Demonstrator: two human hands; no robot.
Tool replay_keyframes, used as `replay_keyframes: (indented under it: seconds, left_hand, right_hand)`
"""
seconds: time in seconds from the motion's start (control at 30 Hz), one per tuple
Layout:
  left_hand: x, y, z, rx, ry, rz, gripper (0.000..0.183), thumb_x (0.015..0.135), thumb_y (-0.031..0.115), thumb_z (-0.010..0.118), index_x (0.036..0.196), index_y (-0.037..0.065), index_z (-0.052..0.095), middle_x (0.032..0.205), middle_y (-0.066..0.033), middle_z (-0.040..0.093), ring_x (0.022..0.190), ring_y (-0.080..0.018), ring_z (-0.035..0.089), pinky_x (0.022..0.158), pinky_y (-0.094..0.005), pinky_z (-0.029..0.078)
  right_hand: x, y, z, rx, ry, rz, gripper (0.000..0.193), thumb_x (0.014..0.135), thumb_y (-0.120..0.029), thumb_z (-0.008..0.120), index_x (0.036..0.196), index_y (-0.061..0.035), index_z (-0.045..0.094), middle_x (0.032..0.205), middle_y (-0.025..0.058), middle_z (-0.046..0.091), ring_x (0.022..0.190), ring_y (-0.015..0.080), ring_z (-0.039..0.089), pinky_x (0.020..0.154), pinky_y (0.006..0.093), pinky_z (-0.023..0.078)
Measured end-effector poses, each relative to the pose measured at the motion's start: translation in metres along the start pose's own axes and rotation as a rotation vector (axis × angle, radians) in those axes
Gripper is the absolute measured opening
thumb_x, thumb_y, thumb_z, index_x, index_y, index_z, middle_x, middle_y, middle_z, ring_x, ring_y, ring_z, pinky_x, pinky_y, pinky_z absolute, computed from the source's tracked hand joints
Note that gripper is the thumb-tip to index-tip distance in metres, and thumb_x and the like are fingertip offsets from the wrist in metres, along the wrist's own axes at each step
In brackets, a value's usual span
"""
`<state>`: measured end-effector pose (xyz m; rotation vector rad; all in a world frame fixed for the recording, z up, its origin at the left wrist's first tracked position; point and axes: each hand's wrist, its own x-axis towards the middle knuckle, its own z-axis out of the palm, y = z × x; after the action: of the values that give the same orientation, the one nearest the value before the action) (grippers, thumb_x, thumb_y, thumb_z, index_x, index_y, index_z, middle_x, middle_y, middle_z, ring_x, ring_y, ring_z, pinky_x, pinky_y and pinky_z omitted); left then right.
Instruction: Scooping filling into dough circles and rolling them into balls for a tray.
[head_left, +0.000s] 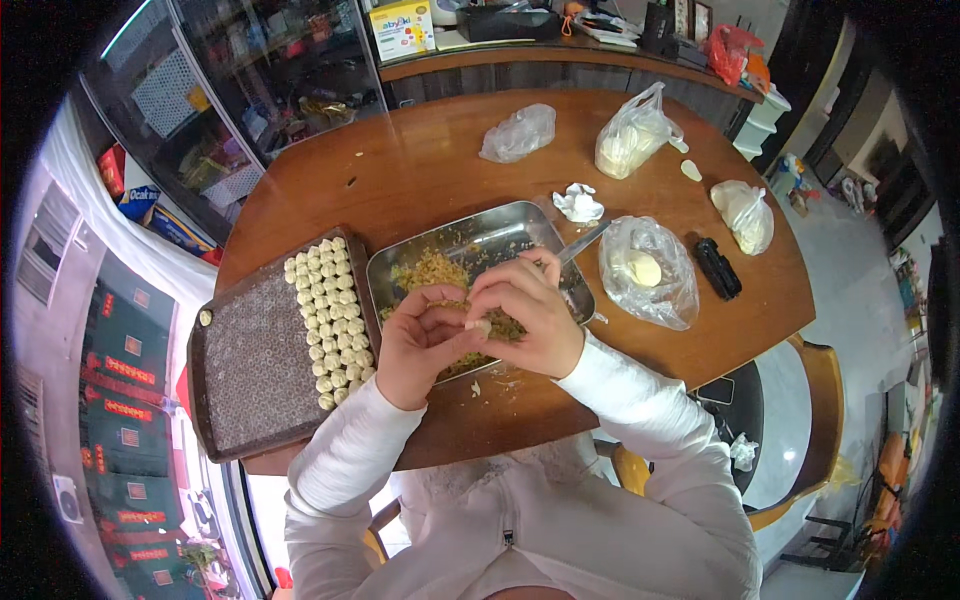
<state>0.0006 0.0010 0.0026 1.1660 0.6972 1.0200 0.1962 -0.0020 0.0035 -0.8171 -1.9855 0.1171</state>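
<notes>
Over a steel tray (512,224) of chopped filling (432,272), my two hands meet fingertip to fingertip. Pinched between them is a small pale dough dumpling (480,327), mostly covered by the fingers. My left hand (418,338) closes on its left side, and my right hand (538,318) closes on it from the right. A metal utensil's handle (585,241) sticks out past the right hand; whether it is held or rests in the tray I cannot tell. To the left, rows of small shaped dumplings (332,312) fill the right side of a dark patterned baking tray (245,355).
Right of the steel tray lie a clear plastic bag (672,290) with a dough piece (643,268), crumpled tissue (578,203) and a black object (716,268). Farther back stand bagged dough (632,140) and another bag (745,215). A wooden chair (815,420) is at the right.
</notes>
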Motion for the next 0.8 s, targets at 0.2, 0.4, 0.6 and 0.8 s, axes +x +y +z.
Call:
replay_keyframes:
  seconds: [0.2,0.4,0.6,0.8]
  left_hand:
    - [-0.001,0.002,0.001,-0.052,0.011,-0.007,0.046,0.081,-0.005,0.071,0.122,0.002,0.05,0.102,-0.0102,0.067,0.091,-0.0156,0.067,0.083,-0.0279,0.054]
    - [0.0,0.003,0.001,-0.032,-0.029,0.025,0.046,0.082,-0.003,0.071,0.123,0.002,0.05,0.102,-0.0102,0.068,0.095,-0.0161,0.067,0.083,-0.0286,0.054]
    - [-0.001,0.005,-0.002,-0.094,-0.013,-0.031,0.045,0.083,-0.002,0.072,0.123,0.001,0.05,0.1,-0.0115,0.069,0.094,-0.0163,0.067,0.085,-0.0295,0.054]
    - [0.001,-0.002,-0.006,-0.062,-0.052,0.018,0.044,0.084,-0.001,0.071,0.123,0.0,0.05,0.094,-0.012,0.07,0.089,-0.0163,0.068,0.082,-0.0278,0.054]
  right_hand:
    - [0.007,-0.007,-0.007,0.004,-0.065,-0.042,0.039,0.064,-0.013,0.08,0.102,-0.0176,0.072,0.102,-0.0006,0.06,0.094,0.0178,0.056,0.094,0.0405,0.028]
    - [0.003,0.002,0.003,0.01,-0.025,-0.024,0.037,0.064,-0.011,0.078,0.1,-0.0185,0.071,0.104,-0.0012,0.059,0.099,0.018,0.056,0.095,0.0411,0.028]
    - [0.01,-0.005,-0.002,0.062,-0.127,-0.03,0.037,0.064,-0.01,0.079,0.099,-0.0173,0.071,0.104,-0.0011,0.059,0.098,0.0173,0.056,0.094,0.0401,0.028]
    - [0.009,-0.003,0.0,0.006,-0.068,-0.018,0.034,0.065,-0.01,0.079,0.098,-0.0147,0.071,0.1,0.0019,0.062,0.095,0.0186,0.057,0.093,0.0391,0.031]
